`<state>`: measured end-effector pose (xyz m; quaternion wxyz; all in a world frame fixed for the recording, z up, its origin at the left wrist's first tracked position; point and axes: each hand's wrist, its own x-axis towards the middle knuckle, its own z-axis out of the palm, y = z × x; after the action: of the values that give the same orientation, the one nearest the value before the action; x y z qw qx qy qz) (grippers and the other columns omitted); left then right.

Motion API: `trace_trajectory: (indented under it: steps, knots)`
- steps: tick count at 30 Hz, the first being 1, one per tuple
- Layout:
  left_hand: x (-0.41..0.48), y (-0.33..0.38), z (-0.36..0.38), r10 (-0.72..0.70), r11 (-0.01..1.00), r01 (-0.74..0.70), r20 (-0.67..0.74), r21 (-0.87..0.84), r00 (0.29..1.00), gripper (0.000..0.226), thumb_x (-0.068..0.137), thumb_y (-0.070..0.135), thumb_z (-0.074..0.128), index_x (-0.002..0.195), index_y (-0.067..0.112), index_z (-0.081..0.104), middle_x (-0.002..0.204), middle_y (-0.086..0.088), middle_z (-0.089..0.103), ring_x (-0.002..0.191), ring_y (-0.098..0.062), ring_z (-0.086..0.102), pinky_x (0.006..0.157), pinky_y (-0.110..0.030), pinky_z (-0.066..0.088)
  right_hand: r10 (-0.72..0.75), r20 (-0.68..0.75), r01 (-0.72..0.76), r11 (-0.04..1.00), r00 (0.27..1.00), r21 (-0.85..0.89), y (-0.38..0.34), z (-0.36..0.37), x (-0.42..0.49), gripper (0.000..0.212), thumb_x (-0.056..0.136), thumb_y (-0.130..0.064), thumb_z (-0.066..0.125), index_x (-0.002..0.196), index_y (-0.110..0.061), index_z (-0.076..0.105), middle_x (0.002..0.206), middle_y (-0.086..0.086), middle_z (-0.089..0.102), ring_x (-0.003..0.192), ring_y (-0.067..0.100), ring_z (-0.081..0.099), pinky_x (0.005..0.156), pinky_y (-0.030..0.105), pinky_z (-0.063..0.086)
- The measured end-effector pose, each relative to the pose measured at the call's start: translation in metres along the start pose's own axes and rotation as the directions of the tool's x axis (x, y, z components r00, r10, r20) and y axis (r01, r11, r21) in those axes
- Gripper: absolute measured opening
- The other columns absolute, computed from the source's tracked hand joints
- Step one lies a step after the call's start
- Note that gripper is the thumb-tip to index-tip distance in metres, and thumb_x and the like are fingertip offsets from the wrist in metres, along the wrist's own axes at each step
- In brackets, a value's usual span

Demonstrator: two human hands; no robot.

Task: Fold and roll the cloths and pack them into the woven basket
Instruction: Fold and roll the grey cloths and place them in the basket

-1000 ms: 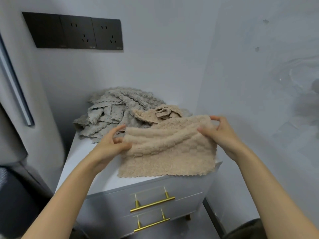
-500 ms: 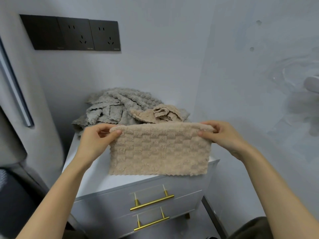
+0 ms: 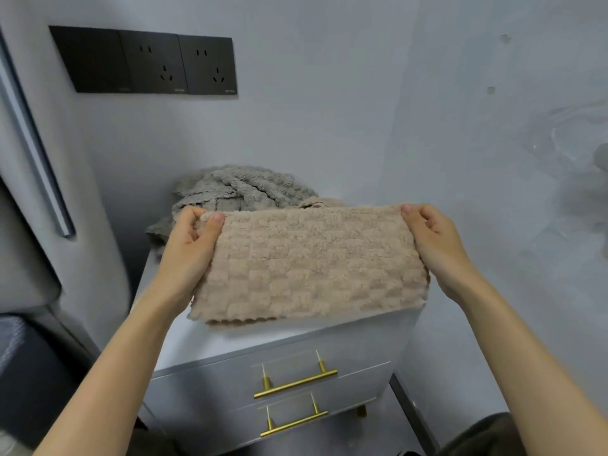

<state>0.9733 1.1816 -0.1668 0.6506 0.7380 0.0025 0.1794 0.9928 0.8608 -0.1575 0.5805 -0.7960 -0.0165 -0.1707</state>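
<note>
A beige waffle-textured cloth (image 3: 309, 264), folded double, hangs spread in the air above the white cabinet top (image 3: 184, 343). My left hand (image 3: 190, 248) pinches its top left corner and my right hand (image 3: 437, 241) pinches its top right corner. Behind it lies a heap of grey cloths (image 3: 243, 189) against the wall, with a second beige cloth (image 3: 324, 203) just showing over the held cloth's upper edge. No woven basket is in view.
The white cabinet has two drawers with gold bar handles (image 3: 296, 383). Walls close in behind and on the right. Black wall sockets (image 3: 148, 64) sit at upper left. A grey curtain (image 3: 29, 192) and a dark object fill the left side.
Both hands have lifted the beige cloth off the cabinet top and pulled it taut, holding it higher by its top corners. The view has moved closer.
</note>
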Motion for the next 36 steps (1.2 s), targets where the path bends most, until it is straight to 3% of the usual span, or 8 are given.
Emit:
trace_trajectory:
  steps: [5, 8, 11, 14, 19, 21, 33, 36]
  knots:
    - [0.009, -0.019, 0.001, -0.052, 0.946, 0.069, -0.062, 0.318, 0.997, 0.030, 0.092, 0.040, 0.055, 0.091, 0.010, 0.052, 0.085, -0.010, 0.065, 0.077, -0.027, 0.059, 0.066, -0.039, 0.044, 0.133, -0.022, -0.135, 0.978, 0.991, -0.157, 0.024, 0.019, 0.010, 0.033, 0.094, -0.042, 0.055, 0.071, -0.020, 0.063, 0.075, -0.007, 0.062, 0.073, 0.012, 0.059, 0.058, 0.025, 0.038]
    - [0.015, -0.037, 0.004, -0.104, 0.899, 0.111, -0.040, 0.424, 0.994, 0.023, 0.094, 0.034, 0.053, 0.094, 0.011, 0.051, 0.079, -0.008, 0.063, 0.067, -0.022, 0.054, 0.060, -0.033, 0.039, 0.145, -0.013, -0.143, 0.948, 0.989, -0.286, 0.039, 0.028, 0.014, 0.021, 0.093, -0.039, 0.058, 0.089, -0.019, 0.064, 0.088, -0.003, 0.064, 0.082, 0.015, 0.060, 0.066, 0.028, 0.046]
    - [0.015, -0.050, 0.002, -0.152, 0.845, 0.123, 0.014, 0.520, 0.988, 0.029, 0.094, 0.026, 0.055, 0.117, 0.010, 0.050, 0.113, -0.007, 0.059, 0.095, -0.020, 0.057, 0.079, -0.036, 0.049, 0.037, -0.003, -0.035, 0.911, 0.999, -0.412, 0.047, 0.028, 0.012, 0.024, 0.091, -0.030, 0.062, 0.110, -0.016, 0.059, 0.103, -0.002, 0.059, 0.094, 0.020, 0.060, 0.081, 0.038, 0.051]
    - [0.011, -0.055, -0.003, -0.124, 0.738, 0.054, 0.056, 0.673, 0.991, 0.047, 0.090, 0.026, 0.059, 0.132, 0.009, 0.044, 0.134, -0.012, 0.049, 0.121, -0.025, 0.048, 0.098, -0.039, 0.043, -0.068, -0.027, 0.042, 0.834, 0.997, -0.549, 0.044, 0.023, 0.009, 0.017, 0.090, -0.036, 0.061, 0.096, -0.020, 0.059, 0.095, -0.004, 0.059, 0.087, 0.017, 0.056, 0.068, 0.028, 0.040]
    - [0.003, -0.051, -0.006, -0.230, 0.734, 0.134, 0.059, 0.666, 0.971, 0.059, 0.092, 0.036, 0.056, 0.140, 0.007, 0.034, 0.094, -0.001, 0.060, 0.095, -0.024, 0.057, 0.078, -0.032, 0.045, 0.290, 0.127, -0.092, 0.638, 0.949, -0.764, 0.047, 0.014, 0.001, 0.056, 0.095, -0.053, 0.044, 0.086, -0.001, 0.064, 0.084, 0.010, 0.071, 0.077, 0.025, 0.063, 0.071, 0.033, 0.047]
    - [0.003, -0.049, -0.006, -0.314, 0.766, 0.219, 0.055, 0.604, 0.948, 0.062, 0.093, 0.037, 0.055, 0.141, 0.007, 0.031, 0.105, -0.010, 0.062, 0.092, -0.023, 0.056, 0.074, -0.032, 0.046, 0.362, 0.198, -0.083, 0.631, 0.911, -0.771, 0.050, 0.014, 0.000, 0.060, 0.094, -0.055, 0.045, 0.071, 0.000, 0.057, 0.072, 0.017, 0.065, 0.067, 0.024, 0.058, 0.067, 0.031, 0.043]
    - [0.003, -0.047, -0.002, -0.191, 0.882, 0.141, 0.065, 0.450, 0.979, 0.055, 0.085, 0.021, 0.070, 0.134, 0.020, 0.046, 0.126, -0.007, 0.051, 0.096, -0.022, 0.059, 0.068, -0.027, 0.048, 0.212, 0.066, -0.156, 0.866, 0.975, -0.475, 0.045, 0.025, 0.004, 0.021, 0.083, -0.030, 0.069, 0.079, -0.013, 0.058, 0.077, 0.002, 0.062, 0.074, 0.020, 0.057, 0.071, 0.031, 0.044]
    - [0.002, -0.046, -0.004, -0.154, 0.899, 0.117, 0.055, 0.421, 0.987, 0.051, 0.085, 0.021, 0.070, 0.131, 0.022, 0.049, 0.118, -0.002, 0.050, 0.085, -0.009, 0.056, 0.045, -0.017, 0.045, 0.172, 0.059, -0.126, 0.876, 0.983, -0.465, 0.042, 0.023, 0.003, 0.018, 0.086, -0.031, 0.066, 0.083, -0.014, 0.060, 0.078, 0.000, 0.062, 0.078, 0.020, 0.058, 0.067, 0.030, 0.041]
